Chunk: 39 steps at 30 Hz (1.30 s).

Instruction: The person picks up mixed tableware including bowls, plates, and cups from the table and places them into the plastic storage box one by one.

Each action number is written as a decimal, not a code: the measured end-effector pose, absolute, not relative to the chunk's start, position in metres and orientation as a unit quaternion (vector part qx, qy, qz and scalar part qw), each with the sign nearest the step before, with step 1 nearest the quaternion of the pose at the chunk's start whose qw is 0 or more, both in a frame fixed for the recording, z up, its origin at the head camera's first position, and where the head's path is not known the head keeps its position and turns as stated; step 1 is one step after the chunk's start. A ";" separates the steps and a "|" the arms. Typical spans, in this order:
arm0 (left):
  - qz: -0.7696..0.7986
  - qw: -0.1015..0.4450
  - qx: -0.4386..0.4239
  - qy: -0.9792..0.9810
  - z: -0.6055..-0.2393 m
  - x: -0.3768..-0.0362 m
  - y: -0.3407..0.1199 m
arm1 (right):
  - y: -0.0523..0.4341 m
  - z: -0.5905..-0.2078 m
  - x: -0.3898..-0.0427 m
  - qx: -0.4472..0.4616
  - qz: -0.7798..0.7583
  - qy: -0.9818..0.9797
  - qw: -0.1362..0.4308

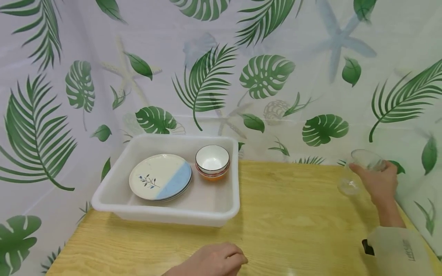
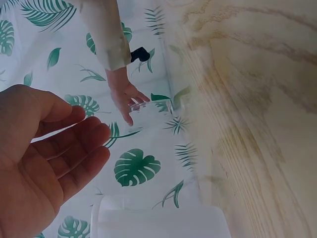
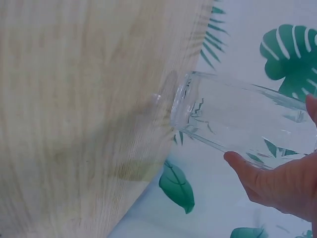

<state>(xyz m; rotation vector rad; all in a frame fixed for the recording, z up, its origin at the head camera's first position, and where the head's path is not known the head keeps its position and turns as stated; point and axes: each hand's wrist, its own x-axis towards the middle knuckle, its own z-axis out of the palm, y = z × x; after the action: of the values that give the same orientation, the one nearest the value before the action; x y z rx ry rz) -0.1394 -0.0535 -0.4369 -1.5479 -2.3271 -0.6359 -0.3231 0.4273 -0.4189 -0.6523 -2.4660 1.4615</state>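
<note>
1. White tub (image 1: 165, 214), centre-left of head view on worktop (image 1: 293, 222): holds stacked plates (image 1: 160, 177), exact count unclear, and stacked bowls (image 1: 212, 161), apparently two.
2. One clear glass (image 1: 359, 170), empty, tilted, at right edge of frame, grasped in the grip of right hand (image 1: 380, 182).
3. Left hand (image 1: 210, 262), bottom centre: resting on worktop, fingers loosely curled, nothing held.
4. Right wrist view only: glass base just above worktop edge.
5. Left wrist view only: relaxed palm.

Lettering on the sleeve only

The pale sleeve (image 1: 397, 249) of the right arm carries a short line of dark printed letters running along the cuff, seen sideways in the head view and too small and blurred to read. No other writing, numbers or labels can be read.
</note>
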 end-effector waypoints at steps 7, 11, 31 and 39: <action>-0.245 0.145 -0.537 -0.794 -0.437 -0.142 -0.052 | 0.409 -0.418 -0.295 -0.154 0.484 -0.856 0.100; -0.231 0.156 -0.538 -0.795 -0.437 -0.143 -0.051 | 0.397 -0.419 -0.278 -0.134 0.460 -0.870 0.119; -0.249 0.125 -0.481 -0.831 -0.443 -0.145 -0.048 | 0.316 -0.401 -0.195 -0.005 0.452 -0.890 0.062; -0.284 0.054 -0.442 -0.849 -0.443 -0.146 -0.044 | 0.282 -0.401 -0.167 0.053 0.467 -0.882 0.028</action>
<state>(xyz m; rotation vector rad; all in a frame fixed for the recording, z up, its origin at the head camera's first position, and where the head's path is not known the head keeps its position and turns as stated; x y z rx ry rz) -0.1456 -0.0444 -0.4429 -1.3437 -2.5785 -0.8618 -0.1672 0.2822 -0.4012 0.1647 -2.7229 1.4402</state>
